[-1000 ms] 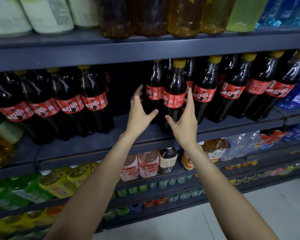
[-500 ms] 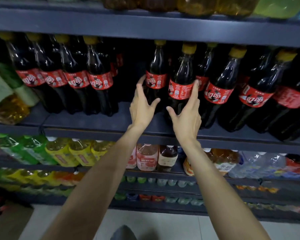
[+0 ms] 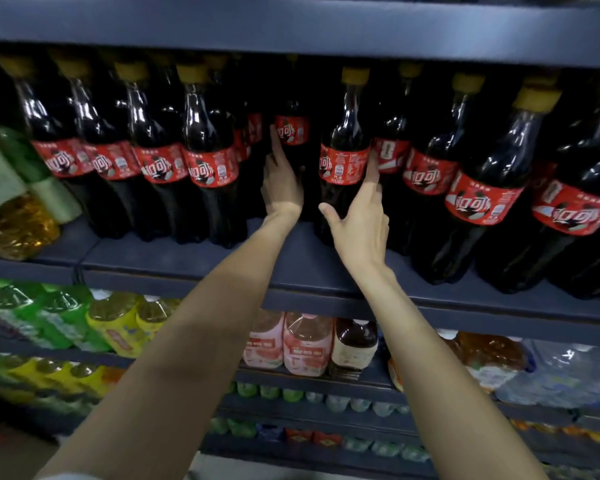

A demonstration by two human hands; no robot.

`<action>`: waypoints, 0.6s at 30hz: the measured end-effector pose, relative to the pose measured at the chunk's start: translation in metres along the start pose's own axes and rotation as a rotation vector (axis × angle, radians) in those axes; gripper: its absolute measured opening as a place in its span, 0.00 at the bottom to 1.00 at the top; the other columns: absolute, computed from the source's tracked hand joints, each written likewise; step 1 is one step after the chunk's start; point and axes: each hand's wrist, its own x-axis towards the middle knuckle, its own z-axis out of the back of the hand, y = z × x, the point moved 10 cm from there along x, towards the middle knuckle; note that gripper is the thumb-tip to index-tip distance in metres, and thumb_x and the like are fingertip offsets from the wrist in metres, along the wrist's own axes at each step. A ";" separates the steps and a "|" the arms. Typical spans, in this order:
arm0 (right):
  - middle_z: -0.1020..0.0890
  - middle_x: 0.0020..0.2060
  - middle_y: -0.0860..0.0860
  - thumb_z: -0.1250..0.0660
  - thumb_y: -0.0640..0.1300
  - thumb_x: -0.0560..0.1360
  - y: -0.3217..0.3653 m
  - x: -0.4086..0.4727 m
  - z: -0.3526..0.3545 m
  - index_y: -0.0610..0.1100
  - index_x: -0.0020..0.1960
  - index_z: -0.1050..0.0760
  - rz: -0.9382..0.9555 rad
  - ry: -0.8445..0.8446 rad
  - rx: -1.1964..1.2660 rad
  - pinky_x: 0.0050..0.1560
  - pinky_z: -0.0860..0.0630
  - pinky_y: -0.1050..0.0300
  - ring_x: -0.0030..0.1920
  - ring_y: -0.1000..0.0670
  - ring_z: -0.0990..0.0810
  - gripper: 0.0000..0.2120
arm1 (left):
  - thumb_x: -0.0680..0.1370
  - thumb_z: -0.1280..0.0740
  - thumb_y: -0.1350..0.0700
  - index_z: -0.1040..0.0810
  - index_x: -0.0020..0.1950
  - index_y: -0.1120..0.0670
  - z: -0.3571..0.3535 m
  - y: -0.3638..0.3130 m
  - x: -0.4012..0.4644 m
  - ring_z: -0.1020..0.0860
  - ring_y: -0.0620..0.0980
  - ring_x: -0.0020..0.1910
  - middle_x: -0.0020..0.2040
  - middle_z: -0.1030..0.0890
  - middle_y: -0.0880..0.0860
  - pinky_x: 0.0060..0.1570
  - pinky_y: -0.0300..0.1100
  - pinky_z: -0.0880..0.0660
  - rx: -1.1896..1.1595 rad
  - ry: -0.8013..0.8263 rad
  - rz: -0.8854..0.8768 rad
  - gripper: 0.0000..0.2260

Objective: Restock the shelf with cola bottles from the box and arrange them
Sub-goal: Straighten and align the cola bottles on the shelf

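Dark cola bottles with red labels and yellow caps stand in rows on the middle shelf (image 3: 194, 261). A gap in the front row lies left of one front cola bottle (image 3: 343, 161). My right hand (image 3: 361, 220) lies flat along that bottle's right side, fingers straight up to the label, thumb spread across its lower front. My left hand (image 3: 281, 185) reaches deep into the gap, its straight fingers against the left side of a rear cola bottle (image 3: 291, 129). Neither hand closes around a bottle. The box is out of view.
More cola bottles stand in a left group (image 3: 153, 161) and a right group (image 3: 482, 195). Green and yellow drinks (image 3: 18, 216) sit at the far left. Lower shelves hold pink bottles (image 3: 291, 344), yellow bottles (image 3: 118, 323) and water packs (image 3: 561, 375). The upper shelf edge (image 3: 291, 26) hangs close above the caps.
The view has moved closer to the shelf and tilted down. My left hand has pushed deeper into the gap to the rear bottle. My right hand has slid up along the front bottle's side.
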 end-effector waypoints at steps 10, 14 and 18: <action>0.31 0.65 0.41 0.31 0.43 0.73 0.001 0.005 -0.013 0.48 0.77 0.61 0.074 0.040 0.014 0.45 0.22 0.50 0.43 0.42 0.19 0.46 | 0.80 0.41 0.63 0.53 0.78 0.51 -0.019 0.004 0.012 0.35 0.58 0.70 0.74 0.40 0.61 0.59 0.55 0.29 0.131 -0.112 -0.043 0.31; 0.28 0.62 0.41 0.33 0.43 0.75 -0.005 0.002 -0.014 0.49 0.77 0.63 0.071 0.064 -0.044 0.44 0.28 0.53 0.49 0.39 0.20 0.44 | 0.80 0.38 0.62 0.56 0.78 0.53 -0.029 0.001 0.019 0.40 0.57 0.73 0.76 0.47 0.60 0.61 0.55 0.31 0.158 -0.016 -0.031 0.34; 0.26 0.61 0.40 0.32 0.42 0.75 0.000 0.005 -0.019 0.49 0.77 0.64 0.078 0.043 -0.029 0.49 0.23 0.46 0.50 0.38 0.20 0.46 | 0.78 0.37 0.63 0.58 0.78 0.54 -0.024 -0.002 0.011 0.41 0.59 0.74 0.77 0.50 0.61 0.68 0.53 0.34 0.080 0.120 -0.022 0.37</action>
